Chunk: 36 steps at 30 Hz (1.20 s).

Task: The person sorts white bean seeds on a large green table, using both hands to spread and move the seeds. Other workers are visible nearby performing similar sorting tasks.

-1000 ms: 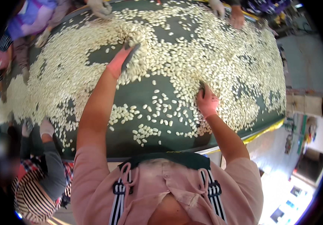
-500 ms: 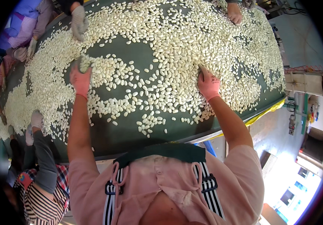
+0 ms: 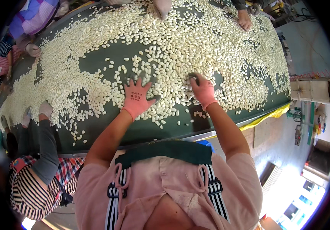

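White beans [image 3: 226,53] lie in a thick, uneven layer across a dark green table surface [image 3: 99,61]. Both my hands wear pink gloves with dark fingertips. My left hand [image 3: 138,97] rests palm down at the near side of the beans, its fingers spread and touching some of them. A little to its right, my right hand [image 3: 204,92] is low over the beans, fingers bent and thumb apart. No bean shows in its grip, though its palm is hidden. Beans fill the gap between my two hands.
Across the table are a co-worker's gloved hand [image 3: 162,7] and a bare hand [image 3: 244,20]. At the left, a co-worker's gloved hands [image 3: 45,109] touch the beans, with another hand [image 3: 33,50] farther back. Yellow sheeting [image 3: 273,115] runs along the near right edge.
My left hand has swept right and nearer me, bringing beans along and spreading its fingers. My right hand has shifted slightly left. The far co-worker's gloved hand has moved right.
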Motion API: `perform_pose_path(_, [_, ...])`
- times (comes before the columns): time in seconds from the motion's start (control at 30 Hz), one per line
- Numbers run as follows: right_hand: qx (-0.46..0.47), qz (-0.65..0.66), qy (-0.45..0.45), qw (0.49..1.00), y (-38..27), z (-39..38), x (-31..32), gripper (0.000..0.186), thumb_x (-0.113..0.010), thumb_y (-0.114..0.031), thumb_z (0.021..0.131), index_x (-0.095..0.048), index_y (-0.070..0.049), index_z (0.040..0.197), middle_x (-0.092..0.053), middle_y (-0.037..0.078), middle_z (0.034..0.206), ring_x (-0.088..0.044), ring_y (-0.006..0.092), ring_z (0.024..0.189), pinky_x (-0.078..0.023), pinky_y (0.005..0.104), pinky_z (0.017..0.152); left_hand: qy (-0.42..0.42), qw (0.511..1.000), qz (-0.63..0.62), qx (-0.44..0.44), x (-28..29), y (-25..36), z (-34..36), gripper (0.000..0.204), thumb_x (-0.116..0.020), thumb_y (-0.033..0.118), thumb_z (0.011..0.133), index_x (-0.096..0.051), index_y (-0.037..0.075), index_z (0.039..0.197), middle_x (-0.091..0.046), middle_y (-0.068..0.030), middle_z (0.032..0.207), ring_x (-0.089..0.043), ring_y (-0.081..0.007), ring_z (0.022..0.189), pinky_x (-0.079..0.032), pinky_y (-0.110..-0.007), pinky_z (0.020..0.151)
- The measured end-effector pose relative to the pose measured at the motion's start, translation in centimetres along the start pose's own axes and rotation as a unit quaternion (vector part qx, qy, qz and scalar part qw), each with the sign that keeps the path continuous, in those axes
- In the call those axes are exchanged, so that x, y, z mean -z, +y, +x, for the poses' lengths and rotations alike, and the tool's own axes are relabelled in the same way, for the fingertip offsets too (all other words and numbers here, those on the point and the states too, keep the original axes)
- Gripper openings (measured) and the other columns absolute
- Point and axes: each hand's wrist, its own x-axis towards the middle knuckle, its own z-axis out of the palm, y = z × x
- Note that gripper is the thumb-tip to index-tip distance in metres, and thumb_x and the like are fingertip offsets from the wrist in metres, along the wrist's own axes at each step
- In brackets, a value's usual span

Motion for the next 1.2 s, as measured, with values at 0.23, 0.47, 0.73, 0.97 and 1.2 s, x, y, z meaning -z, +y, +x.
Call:
perform_pose_path(0.23, [-0.038,-0.091,0.167,0.981,-1.4,4.8,1.6,0.027,-0.051,-0.037,0.096,-0.066,-0.020,0.111,-0.071,0.011,0.088,-0.068,0.0294,0.091,-0.052,0.0419,0.079,0.349,0.930,-0.078,0.087,-2.2,-11.2,-3.6,0.054,-0.071,0.028,0.078,-0.058,0.007,0.126,-0.051,-0.0197,0.129,-0.045,-0.0402,0.121,-0.034,-0.052,0.105])
perform_pose_path(0.47, [0.129,-0.266,0.032,0.955,-12.3,12.4,-1.3,0.031,-0.048,-0.031,0.097,-0.065,-0.010,0.111,-0.070,0.014,0.105,-0.067,0.0306,0.099,-0.051,0.0411,0.087,0.219,0.910,-0.046,0.350,-4.4,-17.2,-4.7,0.066,-0.059,0.044,0.090,-0.043,0.006,0.143,-0.039,-0.0237,0.147,-0.032,-0.0450,0.138,-0.026,-0.056,0.112])
perform_pose_path(0.73, [0.042,-0.068,-0.106,0.991,-11.5,17.1,-1.2,0.030,-0.051,-0.018,0.089,-0.068,0.002,0.104,-0.071,0.015,0.099,-0.067,0.0232,0.082,-0.052,0.0343,0.072,0.238,0.912,-0.052,0.331,-4.1,-17.1,-4.4,0.063,-0.061,0.042,0.089,-0.047,0.007,0.139,-0.042,-0.0216,0.144,-0.038,-0.0452,0.133,-0.031,-0.056,0.108])
perform_pose_path(0.97, [-0.037,0.677,-0.189,0.711,-3.9,10.1,0.3,0.023,-0.048,-0.025,0.100,-0.054,-0.012,0.083,-0.043,-0.005,0.065,-0.033,0.0065,0.051,-0.025,0.0214,0.046,0.249,0.914,-0.039,0.317,-4.0,-17.1,-4.3,0.065,-0.060,0.043,0.089,-0.045,0.006,0.140,-0.042,-0.0213,0.144,-0.038,-0.0442,0.133,-0.031,-0.057,0.108])
perform_pose_path(1.2, [-0.096,0.434,0.114,0.889,-2.2,2.8,-1.9,0.035,-0.052,-0.034,0.101,-0.069,-0.003,0.101,-0.050,-0.005,0.065,-0.042,0.0044,0.053,-0.029,0.0200,0.045,0.135,0.981,0.045,0.131,-1.8,-14.2,-3.4,0.070,-0.058,0.051,0.088,-0.044,0.008,0.142,-0.041,-0.0167,0.146,-0.044,-0.0404,0.128,-0.030,-0.059,0.108])
